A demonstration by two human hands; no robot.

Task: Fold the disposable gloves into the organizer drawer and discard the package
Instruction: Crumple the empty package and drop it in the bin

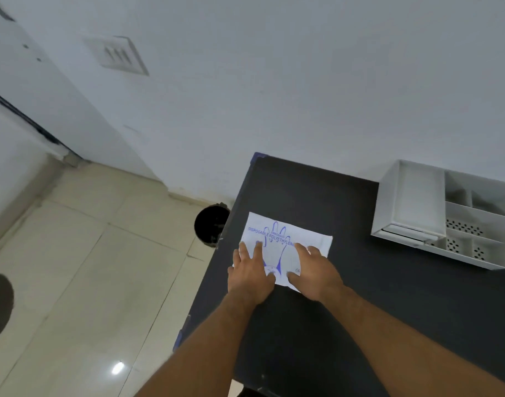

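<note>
Head view: pale wall behind, cream tiled floor to the left, dark desk filling the lower right. Flat on the desk near its left edge, a white glove package printed in blue with a hand outline and the words "DISPOSABLE POLYETHYLENE". Left hand spread wide and pressed flat on the package's near-left part, fingers splayed, gripping nothing. Right hand likewise open and flat on the near-right part, thumb reaching inward, nothing pinched or lifted that can be made out. Both palms touching the package, neither curled round it. Farther right on the desk, well apart from the package, a white organizer set against the wall: one long tray-like compartment on its left, smaller divided cells with perforated bottoms on its right, and a drawer low at its front, apparently shut or nearly so, though hard to tell from this angle. No gloves visible in any compartment. On the floor just beside the desk's left edge, a dark round bin, partly hidden by the desk. Judged from this layout: barely started. Package apparently unopened, or at least with no gloves drawn out and none folded; nothing stowed in the drawer; package not yet discarded. Left to do, by that reading: opening the package, taking the gloves out, folding them, placing them in the drawer, then dropping the empty package, most likely into the bin.
</note>
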